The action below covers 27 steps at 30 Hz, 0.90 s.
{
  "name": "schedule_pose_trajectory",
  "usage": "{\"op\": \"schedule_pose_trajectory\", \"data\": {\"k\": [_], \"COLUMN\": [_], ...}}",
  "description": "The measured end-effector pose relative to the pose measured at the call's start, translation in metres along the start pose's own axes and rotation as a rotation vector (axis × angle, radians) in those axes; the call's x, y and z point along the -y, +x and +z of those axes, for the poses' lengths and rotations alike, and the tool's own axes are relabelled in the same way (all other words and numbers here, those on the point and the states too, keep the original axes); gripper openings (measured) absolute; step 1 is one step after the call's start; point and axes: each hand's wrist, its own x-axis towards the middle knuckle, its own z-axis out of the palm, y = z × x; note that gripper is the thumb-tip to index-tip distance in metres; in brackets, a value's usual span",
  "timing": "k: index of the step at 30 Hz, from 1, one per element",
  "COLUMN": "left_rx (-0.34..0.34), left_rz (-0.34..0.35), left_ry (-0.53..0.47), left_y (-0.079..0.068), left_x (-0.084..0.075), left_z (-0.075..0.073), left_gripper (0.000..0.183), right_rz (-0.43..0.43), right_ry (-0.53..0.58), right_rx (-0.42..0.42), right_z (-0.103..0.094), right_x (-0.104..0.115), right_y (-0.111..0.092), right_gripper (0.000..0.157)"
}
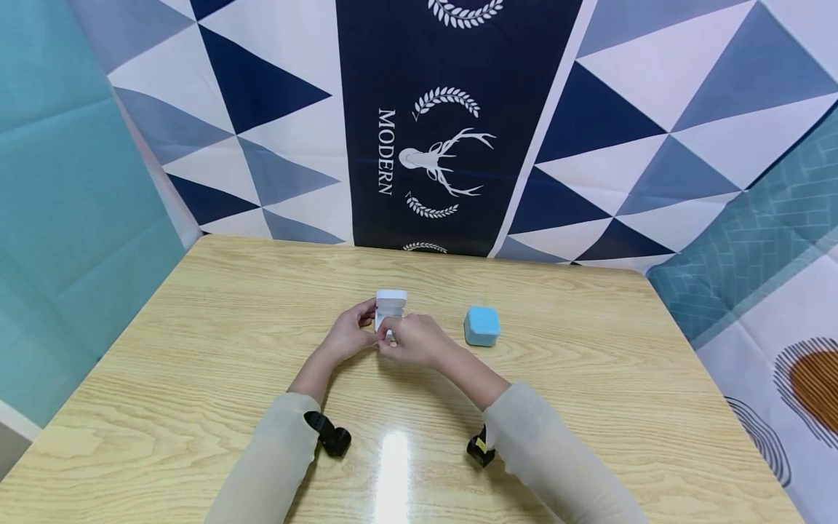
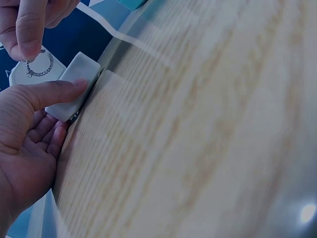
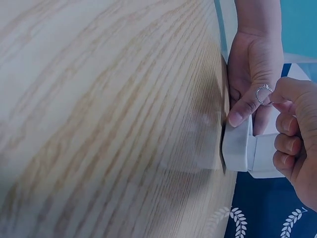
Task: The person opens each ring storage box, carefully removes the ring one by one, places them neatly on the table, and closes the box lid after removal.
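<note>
A small white ring box [image 1: 391, 297] stands on the table with its lid raised. My left hand [image 1: 347, 336] grips its side, and in the left wrist view the thumb presses the front of the box base [image 2: 81, 69]. Between thumb and forefinger, my right hand [image 1: 417, 340] pinches a silver ring [image 3: 258, 95] set with small stones. The ring is held upright just above the open box, apart from the left thumb. In the head view the right fingers cover the ring and part of the box.
To the right of the hands, a light blue rounded box [image 1: 482, 326] sits on the wooden table [image 1: 196, 378]. A patterned cloth backdrop [image 1: 281, 145] rises behind the table's far edge. Black camera straps [image 1: 327, 433] are on both wrists.
</note>
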Motion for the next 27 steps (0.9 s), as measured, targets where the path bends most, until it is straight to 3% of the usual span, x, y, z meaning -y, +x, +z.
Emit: {"op": "schedule_pose_trajectory", "data": {"k": [27], "left_rx": [-0.006], "left_rz": [-0.004], "left_ry": [-0.003], "left_y": [0.0], "left_x": [-0.0017], "left_z": [-0.0002], "left_gripper": [0.077], "right_rz": [-0.035], "right_ry": [-0.003], "right_rx": [0.006], "right_z": [0.0093], "right_x": [0.0066], "right_y": [0.0007], "right_gripper": [0.008]}}
